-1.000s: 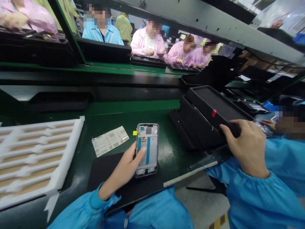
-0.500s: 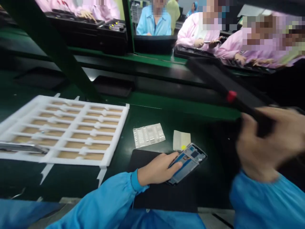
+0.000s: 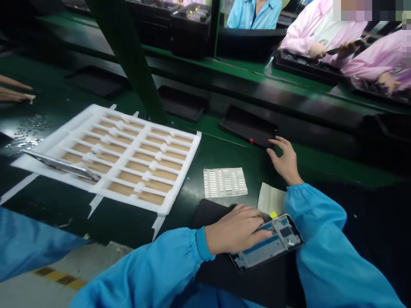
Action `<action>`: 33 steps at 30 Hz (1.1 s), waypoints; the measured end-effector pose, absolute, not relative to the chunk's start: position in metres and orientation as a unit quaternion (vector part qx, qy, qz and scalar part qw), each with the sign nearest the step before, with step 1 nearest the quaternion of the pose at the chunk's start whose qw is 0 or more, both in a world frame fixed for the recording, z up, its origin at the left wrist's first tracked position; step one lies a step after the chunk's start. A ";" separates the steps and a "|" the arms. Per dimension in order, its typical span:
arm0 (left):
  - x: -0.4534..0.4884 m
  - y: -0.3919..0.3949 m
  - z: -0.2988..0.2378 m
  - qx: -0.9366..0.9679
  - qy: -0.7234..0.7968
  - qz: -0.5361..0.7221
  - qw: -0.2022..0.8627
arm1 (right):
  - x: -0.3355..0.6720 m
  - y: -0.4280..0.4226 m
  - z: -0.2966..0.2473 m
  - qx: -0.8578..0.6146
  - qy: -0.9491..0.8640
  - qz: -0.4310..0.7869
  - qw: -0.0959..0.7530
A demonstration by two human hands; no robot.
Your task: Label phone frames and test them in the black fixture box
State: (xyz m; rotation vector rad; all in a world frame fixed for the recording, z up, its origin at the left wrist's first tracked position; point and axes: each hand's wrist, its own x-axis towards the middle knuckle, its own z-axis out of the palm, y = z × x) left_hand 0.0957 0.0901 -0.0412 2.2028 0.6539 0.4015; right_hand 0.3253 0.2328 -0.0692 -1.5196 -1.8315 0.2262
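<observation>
My left hand (image 3: 239,229) is closed around the near-left part of an opened phone frame (image 3: 268,252), thumb across its inside, over a black mat (image 3: 212,273). Silver metal and a blue strip show inside the frame. My right hand (image 3: 285,159) reaches forward, thumb and fingers spread at the right end of a shallow black tray (image 3: 247,126) with a red mark. Whether the fingertips still touch the tray, I cannot tell. A sheet with rows of small silver strips (image 3: 226,183) and a pale pad (image 3: 271,197) lie beyond the mat.
At left stands a white foam tray (image 3: 147,160) with brown-bottomed slots; another phone part (image 3: 64,164) leans across its near-left corner. Small shiny pieces (image 3: 28,132) lie scattered beyond. A green post (image 3: 128,55) crosses the bench. Another person's hands (image 3: 14,90) show at far left.
The black tray, earlier raised in my right hand, now rests at the back of the bench, and that hand's fingers have spread. The view has shifted left; my left hand keeps the phone frame.
</observation>
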 end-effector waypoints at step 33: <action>0.048 0.119 -0.042 0.860 0.322 0.063 0.391 | 0.280 0.159 -0.030 -0.530 -0.572 0.411 0.471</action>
